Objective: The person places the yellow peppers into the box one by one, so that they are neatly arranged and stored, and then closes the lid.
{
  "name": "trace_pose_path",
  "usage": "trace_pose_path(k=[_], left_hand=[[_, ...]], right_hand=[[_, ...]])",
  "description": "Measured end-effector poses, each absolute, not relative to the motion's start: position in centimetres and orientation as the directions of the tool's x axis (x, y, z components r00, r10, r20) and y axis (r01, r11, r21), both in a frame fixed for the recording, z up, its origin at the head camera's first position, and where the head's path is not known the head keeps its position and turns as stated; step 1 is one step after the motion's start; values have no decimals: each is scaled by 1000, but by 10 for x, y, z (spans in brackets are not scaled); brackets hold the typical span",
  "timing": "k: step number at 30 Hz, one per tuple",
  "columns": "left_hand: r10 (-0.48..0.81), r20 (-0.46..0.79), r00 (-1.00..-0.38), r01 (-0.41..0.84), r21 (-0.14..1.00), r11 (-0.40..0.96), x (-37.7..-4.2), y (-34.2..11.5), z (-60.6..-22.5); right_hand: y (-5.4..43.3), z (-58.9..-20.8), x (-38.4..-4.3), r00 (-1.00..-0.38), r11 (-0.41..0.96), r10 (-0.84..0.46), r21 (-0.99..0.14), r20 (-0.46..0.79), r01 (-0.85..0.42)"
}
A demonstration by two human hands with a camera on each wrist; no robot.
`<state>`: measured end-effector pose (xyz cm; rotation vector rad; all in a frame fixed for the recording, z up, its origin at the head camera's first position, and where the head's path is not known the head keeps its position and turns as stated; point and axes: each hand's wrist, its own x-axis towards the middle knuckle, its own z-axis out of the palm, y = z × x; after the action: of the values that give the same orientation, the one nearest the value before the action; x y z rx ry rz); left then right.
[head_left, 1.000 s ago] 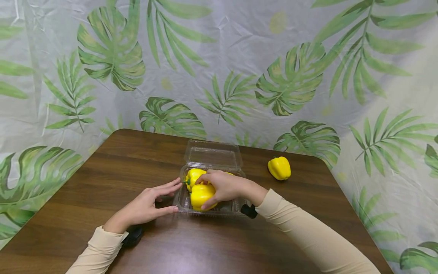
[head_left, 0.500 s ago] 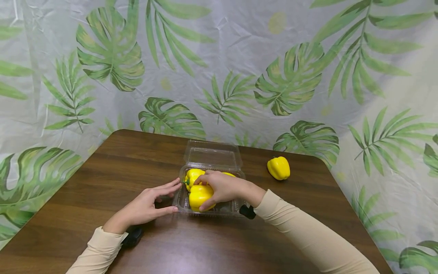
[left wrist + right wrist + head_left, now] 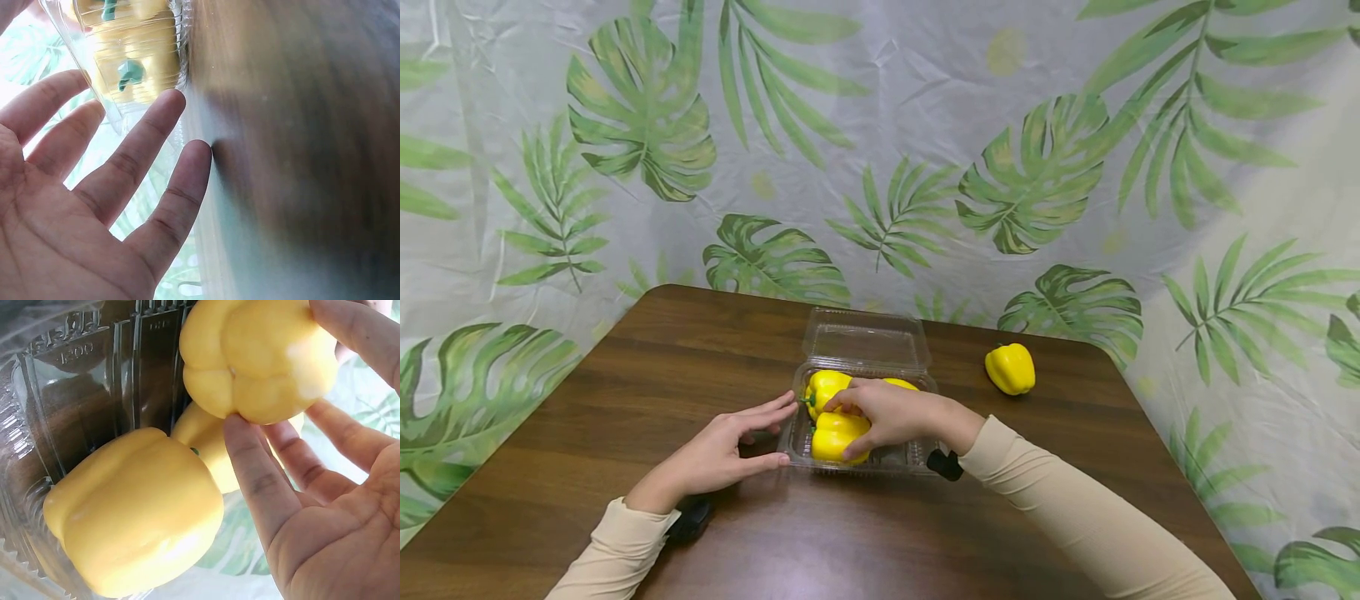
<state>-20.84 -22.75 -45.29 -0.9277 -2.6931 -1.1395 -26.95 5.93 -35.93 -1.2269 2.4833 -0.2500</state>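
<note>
A clear plastic clamshell container [image 3: 795, 433] stands on the table, holding 3 yellow bell peppers. My right hand [image 3: 895, 414] grips the front-left bell pepper [image 3: 837, 440] between thumb and fingers, inside the container. Behind it lie a back-left bell pepper [image 3: 825, 390] with a green stem and a back-right bell pepper [image 3: 900, 383], partly hidden by the hand. In the right wrist view the fingertips touch the gripped pepper's [image 3: 262, 359] lobed end. My left hand [image 3: 718, 452] rests at the container's left side, fingers spread and fairly straight; the left wrist view shows the green stems through the plastic wall.
The container's lid [image 3: 867, 340] lies folded back toward the far edge. Another yellow bell pepper [image 3: 1011, 369] sits alone on the brown wooden table [image 3: 1045, 475] at the right rear. A leaf-patterned curtain [image 3: 895, 108] hangs right behind the table.
The front-left pepper has moved slightly down and left into the container, with my right hand following it down a little. My left hand has not visibly moved.
</note>
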Motion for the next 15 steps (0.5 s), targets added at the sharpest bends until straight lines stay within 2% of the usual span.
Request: trace_pose_path(k=[15], left_hand=[[509,287,-812,557,642,527,-209,-227,-453]], right_hand=[[57,-360,-271,-547,591,-807,-327,-225,-738]])
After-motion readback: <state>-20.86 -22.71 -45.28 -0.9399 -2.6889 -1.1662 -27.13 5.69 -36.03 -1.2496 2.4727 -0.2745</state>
